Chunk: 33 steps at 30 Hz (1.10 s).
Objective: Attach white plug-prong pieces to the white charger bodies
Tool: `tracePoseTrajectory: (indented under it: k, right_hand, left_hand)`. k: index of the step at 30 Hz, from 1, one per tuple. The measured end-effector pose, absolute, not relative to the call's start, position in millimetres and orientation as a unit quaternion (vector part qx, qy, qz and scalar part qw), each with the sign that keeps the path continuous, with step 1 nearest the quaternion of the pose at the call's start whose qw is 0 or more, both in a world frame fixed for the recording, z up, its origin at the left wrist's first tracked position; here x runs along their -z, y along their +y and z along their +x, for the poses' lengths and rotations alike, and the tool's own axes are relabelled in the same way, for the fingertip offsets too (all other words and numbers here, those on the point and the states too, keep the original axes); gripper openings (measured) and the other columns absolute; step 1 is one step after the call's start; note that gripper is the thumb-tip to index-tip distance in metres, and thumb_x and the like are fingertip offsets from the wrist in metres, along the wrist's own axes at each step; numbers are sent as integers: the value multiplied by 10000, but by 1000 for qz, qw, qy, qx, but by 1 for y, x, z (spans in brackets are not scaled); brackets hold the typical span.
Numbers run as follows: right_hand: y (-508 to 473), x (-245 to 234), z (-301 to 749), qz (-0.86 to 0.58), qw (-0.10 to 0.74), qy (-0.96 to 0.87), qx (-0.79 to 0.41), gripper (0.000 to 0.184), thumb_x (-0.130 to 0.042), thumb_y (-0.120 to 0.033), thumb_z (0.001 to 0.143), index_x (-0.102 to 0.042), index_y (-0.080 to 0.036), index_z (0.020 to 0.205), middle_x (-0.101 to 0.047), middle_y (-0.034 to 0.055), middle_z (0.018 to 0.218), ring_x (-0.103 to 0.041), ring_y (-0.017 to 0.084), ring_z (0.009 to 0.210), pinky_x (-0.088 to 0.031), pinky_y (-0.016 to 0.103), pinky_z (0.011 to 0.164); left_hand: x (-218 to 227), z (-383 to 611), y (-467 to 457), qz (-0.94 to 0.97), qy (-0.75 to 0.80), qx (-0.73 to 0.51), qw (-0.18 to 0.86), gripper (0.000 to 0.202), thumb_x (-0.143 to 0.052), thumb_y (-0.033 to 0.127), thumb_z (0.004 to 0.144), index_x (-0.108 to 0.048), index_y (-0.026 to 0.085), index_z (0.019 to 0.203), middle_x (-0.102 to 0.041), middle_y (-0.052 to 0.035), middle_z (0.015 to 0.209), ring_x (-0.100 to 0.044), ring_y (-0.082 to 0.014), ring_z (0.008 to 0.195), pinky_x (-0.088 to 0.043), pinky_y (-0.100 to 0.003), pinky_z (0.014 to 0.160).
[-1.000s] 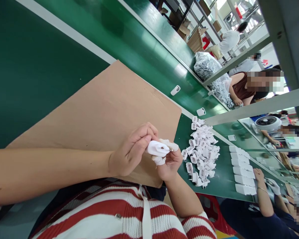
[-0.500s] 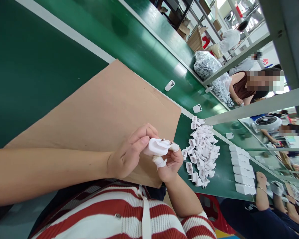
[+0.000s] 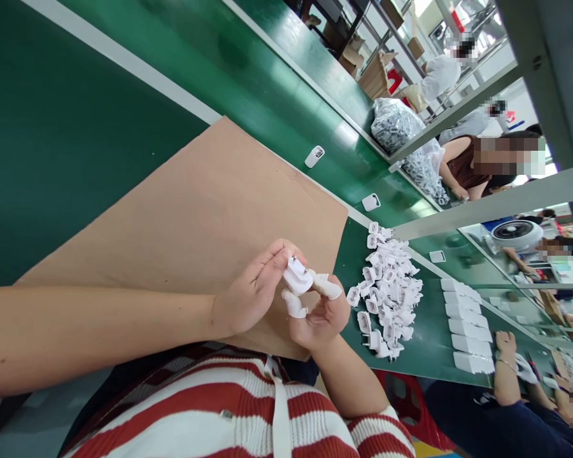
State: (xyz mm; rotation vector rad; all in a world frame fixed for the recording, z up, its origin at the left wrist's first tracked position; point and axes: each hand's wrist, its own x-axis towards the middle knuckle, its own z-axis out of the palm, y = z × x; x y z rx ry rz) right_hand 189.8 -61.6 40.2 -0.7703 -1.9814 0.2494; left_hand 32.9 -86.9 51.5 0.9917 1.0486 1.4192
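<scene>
A small white plug housing (image 3: 297, 277) with metal pins is held between my two hands, above the brown cardboard sheet (image 3: 195, 210). My left hand (image 3: 255, 289) has its fingertips closed on the far left side of it. From the right, my right hand (image 3: 322, 312) pinches it with the thumb and forefinger, which are both wrapped in white coverings. Its lower part is partly hidden by those fingers. Beside my right hand, a heap of similar white plug pieces (image 3: 389, 292) lies on the green tabletop (image 3: 432, 331).
White parts, one of them this white piece (image 3: 314, 156), lie on the green belt (image 3: 272, 114) beyond the cardboard. White blocks (image 3: 468, 324) stand in rows right of the heap. A grey metal post (image 3: 496, 202) crosses the right side. Other people sit nearby, one beside a clear bag (image 3: 396, 124).
The plug housing has turned in my fingers, its pins now pointing up and away. My right fingers have shifted left around it. White parts on the belt have moved slightly left and away.
</scene>
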Motion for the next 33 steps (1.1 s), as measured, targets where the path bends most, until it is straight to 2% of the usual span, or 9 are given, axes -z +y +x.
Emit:
tracePoseTrajectory:
  k: [4,10,15,21,28,33]
  right_hand:
    - [-64,-39,188,-323,478,-790,-206,296,-729,-283,897,-621,-238,1168,-705,47,929,-719,194,783,-617,330,674]
    - [-67,-34,190,-324,488,-769,-255,351,-784,-283,859,-632,-259,1175,-709,42,928,-710,198,778,-601,333,667]
    - [-66,-35,190,-341,481,-768,-251,327,-761,-286,872,-629,-250,1169,-693,37,899,-691,186,741,-596,318,623]
    - [-67,-35,191,-315,492,-794,-170,468,-798,-245,829,-626,-288,1263,-707,33,934,-669,184,700,-604,338,602]
    - [-67,-15,201,-367,437,-736,-364,502,-883,-395,765,-643,-269,1187,-753,87,1033,-771,268,930,-661,425,813]
    - [-64,-26,193,-304,486,-728,-376,370,-788,-352,893,-643,-286,1227,-756,77,1051,-788,224,918,-670,354,766]
  left_hand:
    - [-41,40,-94,432,440,-642,456,405,-328,481,1135,-608,213,1019,-630,-65,1037,-594,-215,965,-501,-330,906]
    - [-38,39,-97,430,419,-649,467,374,-330,401,1126,-622,203,1002,-625,-69,1039,-577,-216,920,-487,-336,850]
    - [-40,38,-96,435,407,-643,481,346,-334,364,1122,-635,200,1075,-643,-64,1037,-596,-208,937,-498,-317,852]
    - [-45,35,-91,435,417,-628,492,362,-353,419,1133,-601,204,979,-613,-44,930,-581,-193,835,-502,-306,777]
    - [-63,22,-88,453,413,-623,486,388,-334,318,1133,-551,210,829,-560,-21,818,-534,-178,750,-463,-313,738]
    - [-61,24,-90,455,406,-643,464,370,-330,285,1129,-586,206,874,-611,-43,914,-587,-193,860,-484,-320,840]
